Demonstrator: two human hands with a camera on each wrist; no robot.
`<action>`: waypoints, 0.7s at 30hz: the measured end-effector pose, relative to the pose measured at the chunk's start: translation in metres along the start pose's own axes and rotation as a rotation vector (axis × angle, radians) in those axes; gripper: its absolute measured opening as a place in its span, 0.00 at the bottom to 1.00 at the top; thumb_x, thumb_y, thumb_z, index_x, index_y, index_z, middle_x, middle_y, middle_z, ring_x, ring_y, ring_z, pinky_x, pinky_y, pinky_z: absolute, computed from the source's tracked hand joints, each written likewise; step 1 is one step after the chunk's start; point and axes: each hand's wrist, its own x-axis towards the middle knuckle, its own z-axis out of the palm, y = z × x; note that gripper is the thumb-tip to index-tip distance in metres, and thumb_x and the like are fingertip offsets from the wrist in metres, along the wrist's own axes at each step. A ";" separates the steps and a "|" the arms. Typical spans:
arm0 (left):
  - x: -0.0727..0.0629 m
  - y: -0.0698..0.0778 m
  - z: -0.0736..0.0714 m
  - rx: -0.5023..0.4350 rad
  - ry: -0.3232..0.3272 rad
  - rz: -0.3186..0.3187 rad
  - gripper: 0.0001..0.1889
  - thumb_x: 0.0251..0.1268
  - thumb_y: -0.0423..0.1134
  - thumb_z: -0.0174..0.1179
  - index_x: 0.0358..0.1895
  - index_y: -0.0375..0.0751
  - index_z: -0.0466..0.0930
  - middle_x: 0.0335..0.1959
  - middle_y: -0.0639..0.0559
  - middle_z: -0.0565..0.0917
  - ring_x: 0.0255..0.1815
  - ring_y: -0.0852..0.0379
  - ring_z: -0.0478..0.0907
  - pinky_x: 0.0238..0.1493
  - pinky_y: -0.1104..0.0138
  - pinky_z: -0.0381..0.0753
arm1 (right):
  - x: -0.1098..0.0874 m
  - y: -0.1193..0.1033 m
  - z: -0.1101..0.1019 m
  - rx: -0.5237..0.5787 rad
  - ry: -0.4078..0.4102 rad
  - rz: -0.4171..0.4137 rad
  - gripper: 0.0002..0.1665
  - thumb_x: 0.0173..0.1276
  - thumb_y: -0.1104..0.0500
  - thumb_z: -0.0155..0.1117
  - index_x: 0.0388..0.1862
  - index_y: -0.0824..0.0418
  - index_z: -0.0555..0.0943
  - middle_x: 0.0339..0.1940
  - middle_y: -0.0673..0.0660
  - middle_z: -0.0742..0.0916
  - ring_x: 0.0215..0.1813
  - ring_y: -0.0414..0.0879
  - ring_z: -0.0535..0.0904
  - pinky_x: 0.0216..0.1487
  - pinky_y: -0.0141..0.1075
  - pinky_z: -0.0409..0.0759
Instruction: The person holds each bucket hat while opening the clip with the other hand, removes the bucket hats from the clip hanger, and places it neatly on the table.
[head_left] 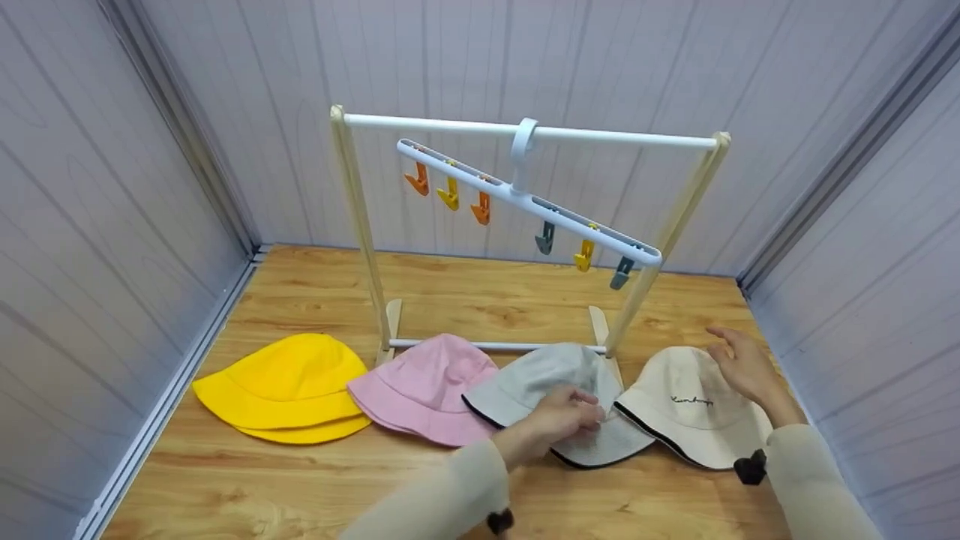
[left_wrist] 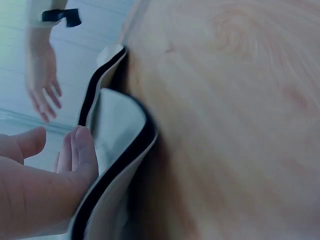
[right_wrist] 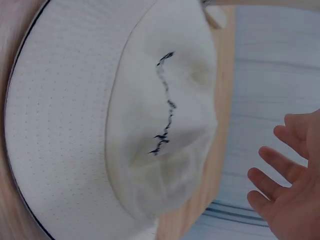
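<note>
My left hand (head_left: 559, 415) is over the front of the grey bucket hat (head_left: 559, 367), its fingers loosely bent. In the left wrist view that hand (left_wrist: 47, 190) appears beside the hat's black-edged brim (left_wrist: 117, 172), thumb apart from the fingers. My right hand (head_left: 746, 369), fingers spread and relaxed, is over the right side of the cream bucket hat (head_left: 679, 382). Dark cursive lettering (right_wrist: 167, 105) shows on the cream crown in the right wrist view. Neither hand grips anything.
A pink bucket hat (head_left: 435, 390) and yellow bucket hats (head_left: 300, 375), one brim over another, lie leftward on the wooden table (head_left: 300, 495). Behind stands a rack (head_left: 427, 125) bearing a white hanger (head_left: 465, 174) with several coloured clips (head_left: 481, 208). Pale walls (head_left: 465, 60) enclose the table.
</note>
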 end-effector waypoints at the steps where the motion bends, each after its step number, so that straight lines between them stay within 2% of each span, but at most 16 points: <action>1: -0.003 0.006 -0.009 0.012 -0.010 0.021 0.15 0.71 0.32 0.65 0.57 0.32 0.78 0.44 0.42 0.88 0.44 0.50 0.88 0.54 0.54 0.88 | -0.003 -0.003 -0.002 0.001 0.006 -0.006 0.32 0.90 0.52 0.46 0.78 0.75 0.66 0.76 0.81 0.68 0.72 0.82 0.66 0.69 0.75 0.64; 4: -0.014 0.022 -0.040 0.090 -0.004 0.092 0.16 0.72 0.33 0.65 0.59 0.33 0.78 0.47 0.42 0.87 0.43 0.45 0.87 0.52 0.49 0.88 | -0.010 -0.013 -0.006 0.012 0.032 -0.027 0.34 0.89 0.49 0.48 0.78 0.74 0.66 0.76 0.81 0.70 0.70 0.82 0.68 0.68 0.75 0.64; 6: -0.020 0.031 -0.062 0.186 0.019 0.161 0.16 0.73 0.33 0.65 0.60 0.33 0.78 0.50 0.41 0.86 0.44 0.42 0.87 0.51 0.48 0.88 | -0.015 -0.019 -0.008 0.024 0.054 -0.045 0.34 0.88 0.49 0.50 0.78 0.75 0.66 0.75 0.81 0.70 0.71 0.82 0.67 0.68 0.76 0.64; 9: -0.031 0.043 -0.095 0.345 0.087 0.261 0.16 0.74 0.34 0.65 0.61 0.33 0.79 0.54 0.39 0.86 0.50 0.40 0.87 0.53 0.51 0.88 | -0.020 -0.029 -0.010 0.033 0.079 -0.052 0.35 0.88 0.48 0.52 0.78 0.74 0.66 0.75 0.81 0.70 0.74 0.82 0.62 0.68 0.77 0.61; 12: -0.044 0.052 -0.126 0.454 0.156 0.324 0.18 0.76 0.34 0.65 0.63 0.33 0.78 0.60 0.38 0.85 0.59 0.42 0.84 0.61 0.54 0.84 | -0.027 -0.040 -0.012 0.022 0.107 -0.050 0.36 0.87 0.47 0.53 0.79 0.73 0.66 0.76 0.82 0.68 0.75 0.83 0.59 0.67 0.79 0.59; 16: -0.062 0.061 -0.162 0.543 0.244 0.384 0.20 0.77 0.34 0.64 0.67 0.33 0.77 0.65 0.36 0.82 0.64 0.37 0.80 0.66 0.47 0.80 | -0.037 -0.053 -0.011 0.009 0.148 -0.052 0.36 0.87 0.47 0.54 0.79 0.72 0.66 0.75 0.81 0.68 0.74 0.83 0.60 0.66 0.79 0.59; 21: -0.084 0.071 -0.195 0.684 0.400 0.479 0.22 0.73 0.32 0.68 0.67 0.35 0.78 0.66 0.38 0.81 0.68 0.36 0.76 0.70 0.42 0.74 | -0.051 -0.066 -0.008 -0.001 0.201 -0.067 0.35 0.86 0.50 0.55 0.80 0.71 0.65 0.74 0.80 0.69 0.73 0.81 0.62 0.65 0.78 0.61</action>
